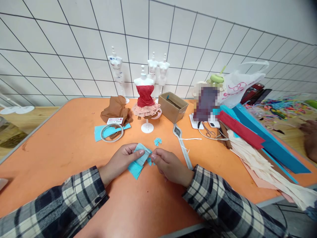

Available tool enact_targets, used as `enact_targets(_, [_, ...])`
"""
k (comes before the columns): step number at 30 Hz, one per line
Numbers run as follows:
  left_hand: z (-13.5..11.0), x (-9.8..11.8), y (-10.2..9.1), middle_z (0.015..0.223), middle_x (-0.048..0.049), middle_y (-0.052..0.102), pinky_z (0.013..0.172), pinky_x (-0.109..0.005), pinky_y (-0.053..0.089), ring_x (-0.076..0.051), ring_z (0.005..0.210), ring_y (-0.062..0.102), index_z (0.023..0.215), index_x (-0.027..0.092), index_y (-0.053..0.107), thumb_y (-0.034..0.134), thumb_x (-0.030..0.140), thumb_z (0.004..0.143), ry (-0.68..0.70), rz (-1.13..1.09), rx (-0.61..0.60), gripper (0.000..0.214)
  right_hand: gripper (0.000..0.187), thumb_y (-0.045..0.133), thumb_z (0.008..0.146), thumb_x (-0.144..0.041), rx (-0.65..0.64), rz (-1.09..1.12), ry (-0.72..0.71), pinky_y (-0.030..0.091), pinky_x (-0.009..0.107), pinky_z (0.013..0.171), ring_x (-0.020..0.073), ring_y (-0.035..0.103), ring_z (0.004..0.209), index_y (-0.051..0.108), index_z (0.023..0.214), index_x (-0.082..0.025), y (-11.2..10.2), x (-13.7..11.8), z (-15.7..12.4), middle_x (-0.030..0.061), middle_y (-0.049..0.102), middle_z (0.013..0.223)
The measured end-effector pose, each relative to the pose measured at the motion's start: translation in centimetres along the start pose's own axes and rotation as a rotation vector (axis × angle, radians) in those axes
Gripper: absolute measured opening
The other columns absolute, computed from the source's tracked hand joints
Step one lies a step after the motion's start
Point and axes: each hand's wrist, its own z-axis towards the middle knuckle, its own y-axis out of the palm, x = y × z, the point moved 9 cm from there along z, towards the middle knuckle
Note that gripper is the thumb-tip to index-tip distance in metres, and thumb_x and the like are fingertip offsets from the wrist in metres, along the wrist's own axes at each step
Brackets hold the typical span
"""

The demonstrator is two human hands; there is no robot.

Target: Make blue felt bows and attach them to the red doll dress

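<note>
Head view, left hand [122,158] pinching blue paper [135,170], right hand [171,166] curled at its edge, hold unclear, blue bow [158,141] beyond

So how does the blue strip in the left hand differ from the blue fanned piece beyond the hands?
The blue strip is larger than the fanned piece. The strip is fairly flat; the piece is gathered. The left hand holds the strip; the piece lies on the table. Both are blue.
</note>
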Motion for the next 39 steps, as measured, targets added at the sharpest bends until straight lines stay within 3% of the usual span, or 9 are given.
enact_targets(6, [0.04,0.10,-0.05,0.067,-0.0010,0.067,0.053,-0.019,0.047,-0.010,0.057,0.056,0.078,0.013,0.068,0.072,0.043,0.079,0.005,0.015,0.006,0.030,0.021,0.043,0.096,-0.037,-0.001,-0.049,0.006,0.032,0.017,0.035,0.0070,0.039,0.037,0.048,0.082,-0.021,-0.03,-0.03,-0.07,-0.0085,0.042,0.051])
enact_targets(15, [-0.08,0.28,0.04,0.063,-0.0016,0.067,0.054,-0.022,0.048,-0.013,0.058,0.060,0.078,0.013,0.067,0.070,0.042,0.080,0.004,0.018,0.015,0.029,0.024,0.043,0.097,-0.043,-0.033,0.059,0.038,0.038,0.015,0.030,0.0067,0.038,0.037,0.048,0.085,-0.022,0.21,0.38,-0.14,-0.0086,0.041,0.051])
enact_targets(39, [-0.04,0.05,-0.07,0.068,-0.0029,0.070,0.058,-0.023,0.050,-0.015,0.062,0.064,0.082,0.013,0.068,0.069,0.039,0.083,-0.001,-0.025,0.008,0.026,0.030,0.044,0.096,-0.048,-0.065,0.146,0.049,0.038,0.014,0.031,0.0060,0.040,0.035,0.049,0.086,-0.021,0.48,0.42,-0.26,-0.0095,0.043,0.048])
